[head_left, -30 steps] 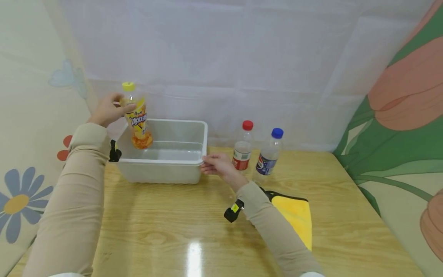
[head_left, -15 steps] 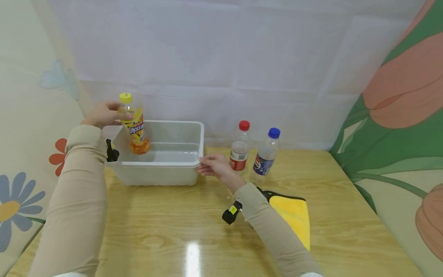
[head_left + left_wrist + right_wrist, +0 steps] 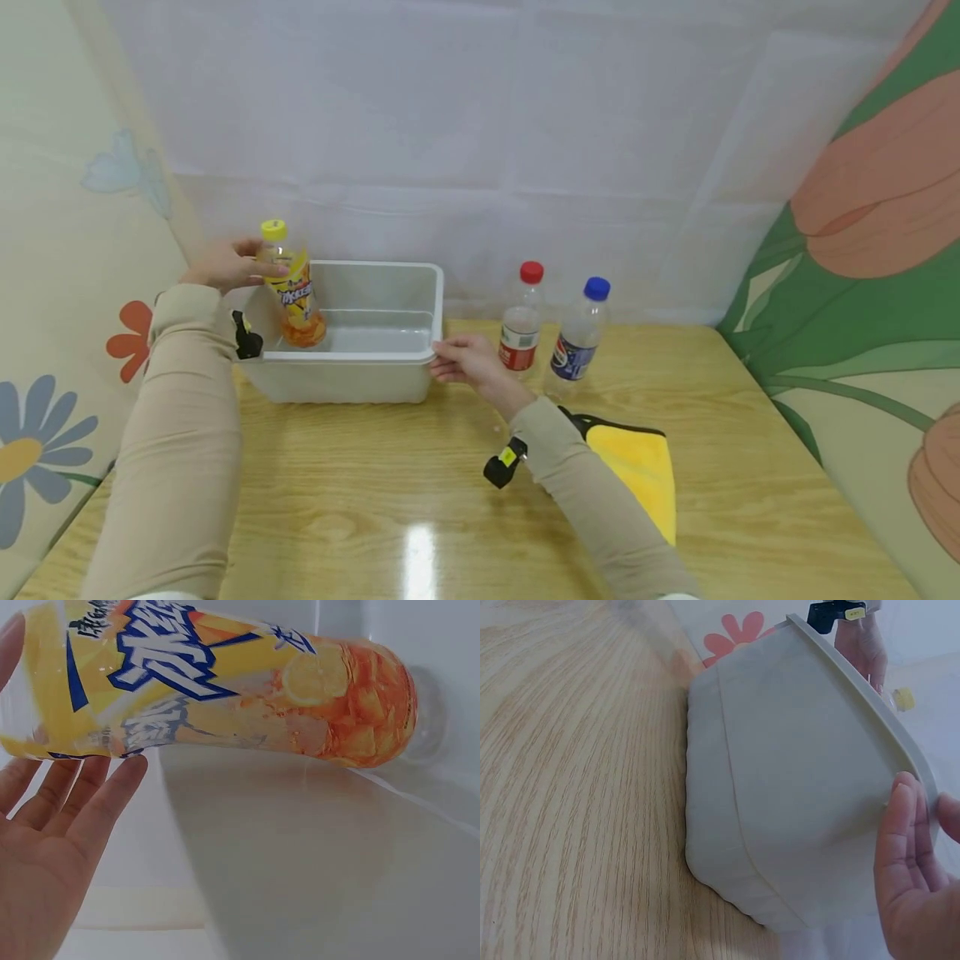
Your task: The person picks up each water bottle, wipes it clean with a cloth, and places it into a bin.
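From my head camera I look forward and down over the wooden table [image 3: 450,517], far enough back to take in both sleeves, the white tub [image 3: 352,367] at the far left and the wall behind. My left wrist camera sits very close inside that tub, facing along the yellow-labelled bottle [image 3: 225,682] with my left hand [image 3: 45,847] at the frame's lower left edge. My right wrist camera rides low over the tabletop, facing the tub's outer wall [image 3: 795,802] at close range, my right hand [image 3: 915,870] on its rim. All three views share the tub; the head and left wrist views share the bottle.
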Demonstrator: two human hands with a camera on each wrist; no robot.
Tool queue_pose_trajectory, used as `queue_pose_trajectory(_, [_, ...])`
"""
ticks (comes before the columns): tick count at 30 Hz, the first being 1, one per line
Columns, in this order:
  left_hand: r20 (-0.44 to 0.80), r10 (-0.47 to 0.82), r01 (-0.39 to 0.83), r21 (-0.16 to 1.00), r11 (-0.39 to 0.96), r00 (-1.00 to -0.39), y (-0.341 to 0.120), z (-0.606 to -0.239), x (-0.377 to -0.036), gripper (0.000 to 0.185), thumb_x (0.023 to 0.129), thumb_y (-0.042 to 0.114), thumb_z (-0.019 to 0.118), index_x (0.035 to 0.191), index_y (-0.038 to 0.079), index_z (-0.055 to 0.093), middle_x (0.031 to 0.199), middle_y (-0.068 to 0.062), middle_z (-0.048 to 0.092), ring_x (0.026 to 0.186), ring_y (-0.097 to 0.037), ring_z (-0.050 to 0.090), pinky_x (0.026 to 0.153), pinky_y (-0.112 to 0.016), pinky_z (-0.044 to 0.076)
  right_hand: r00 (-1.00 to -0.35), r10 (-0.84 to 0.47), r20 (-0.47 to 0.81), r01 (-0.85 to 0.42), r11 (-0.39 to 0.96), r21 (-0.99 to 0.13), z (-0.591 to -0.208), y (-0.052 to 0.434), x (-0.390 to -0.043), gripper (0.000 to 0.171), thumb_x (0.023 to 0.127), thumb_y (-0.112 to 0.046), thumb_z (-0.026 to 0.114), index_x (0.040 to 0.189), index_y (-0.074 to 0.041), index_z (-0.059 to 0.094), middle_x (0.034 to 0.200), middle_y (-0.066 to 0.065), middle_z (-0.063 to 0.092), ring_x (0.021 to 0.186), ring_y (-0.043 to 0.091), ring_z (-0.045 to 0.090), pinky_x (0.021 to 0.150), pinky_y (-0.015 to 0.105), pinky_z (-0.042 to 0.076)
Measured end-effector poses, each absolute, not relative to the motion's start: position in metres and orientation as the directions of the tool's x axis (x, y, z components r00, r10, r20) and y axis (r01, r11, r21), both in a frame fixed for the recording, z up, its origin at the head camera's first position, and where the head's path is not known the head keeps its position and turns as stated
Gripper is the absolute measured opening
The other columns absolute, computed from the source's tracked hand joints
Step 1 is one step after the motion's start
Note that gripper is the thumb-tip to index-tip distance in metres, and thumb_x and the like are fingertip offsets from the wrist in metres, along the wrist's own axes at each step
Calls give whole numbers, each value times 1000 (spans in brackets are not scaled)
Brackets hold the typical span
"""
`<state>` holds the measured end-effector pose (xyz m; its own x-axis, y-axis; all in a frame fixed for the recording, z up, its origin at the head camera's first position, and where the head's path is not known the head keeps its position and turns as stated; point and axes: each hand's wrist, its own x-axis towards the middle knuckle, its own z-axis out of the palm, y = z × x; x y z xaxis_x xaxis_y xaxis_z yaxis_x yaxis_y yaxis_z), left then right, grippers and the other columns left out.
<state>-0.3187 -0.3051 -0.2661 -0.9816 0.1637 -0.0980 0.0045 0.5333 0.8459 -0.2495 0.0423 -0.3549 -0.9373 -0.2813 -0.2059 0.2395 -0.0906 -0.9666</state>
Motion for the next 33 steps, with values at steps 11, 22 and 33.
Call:
queue_pose_trajectory(11, [-98,156,6,829,559,-983,-305,-269,-328,79,86,27,63,139,-10,17,139,-26,23,120,-33,33,103,-45,34,-942,-265,-204,236,-96,-967,-355,45,-250,14,91,-6,54,92,8,58,61,4,62,54,12,60,51,21,53])
queue_pose_trajectory(22, [-104,150,16,771,637,-983,-306,-277,-328,76,82,30,68,131,-12,28,128,-25,36,109,-29,42,91,-30,46,-938,-272,-215,247,-90,-965,-358,46,-250,20,91,-7,54,99,11,56,62,5,62,55,13,61,53,22,54])
queue_pose_trajectory(33, [-126,146,37,619,785,-981,-308,-277,-326,90,77,39,71,129,-18,25,128,-38,31,114,-47,35,97,-56,33,-940,-271,-206,237,-87,-968,-356,44,-248,17,91,-8,54,95,9,57,62,5,62,55,12,60,52,22,53])
